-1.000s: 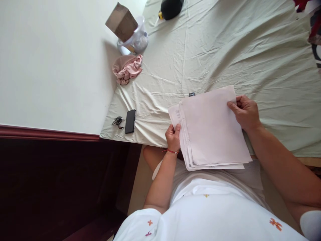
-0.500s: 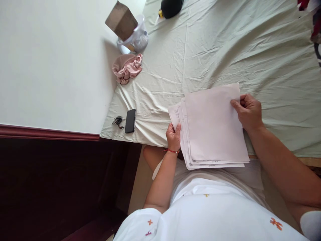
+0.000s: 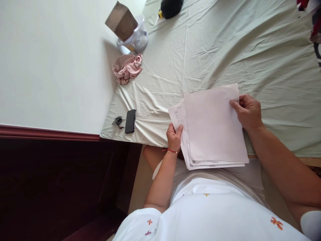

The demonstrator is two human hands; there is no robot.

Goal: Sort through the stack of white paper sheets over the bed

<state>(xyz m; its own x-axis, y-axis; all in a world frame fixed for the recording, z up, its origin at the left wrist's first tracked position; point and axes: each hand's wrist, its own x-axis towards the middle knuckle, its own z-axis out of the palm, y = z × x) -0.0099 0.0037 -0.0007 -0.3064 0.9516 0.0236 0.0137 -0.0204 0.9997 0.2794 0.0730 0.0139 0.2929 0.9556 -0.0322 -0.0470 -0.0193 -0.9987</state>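
A loose stack of paper sheets [image 3: 213,127] is held over my lap at the edge of the cloth-covered surface. The top sheet shows a blank face; printed text peeks out on the sheets fanned beneath it at the left and bottom. My left hand [image 3: 174,136], with a red string bracelet at the wrist, grips the left edge, thumb on top. My right hand [image 3: 248,111] pinches the upper right edge between thumb and fingers. The fingers under the paper are hidden.
A black phone [image 3: 130,121] and a bunch of keys [image 3: 117,121] lie at the left corner of the pale green cloth [image 3: 160,77]. Behind them are a crumpled pink cloth [image 3: 127,68] and a whitish bin [image 3: 140,36] with a cardboard box [image 3: 122,21]. A black object [image 3: 172,7] sits at the back.
The top sheet's upper edge and my right hand have shifted very slightly left. My left thumb has slid a little further onto the paper. Everything else stays put.
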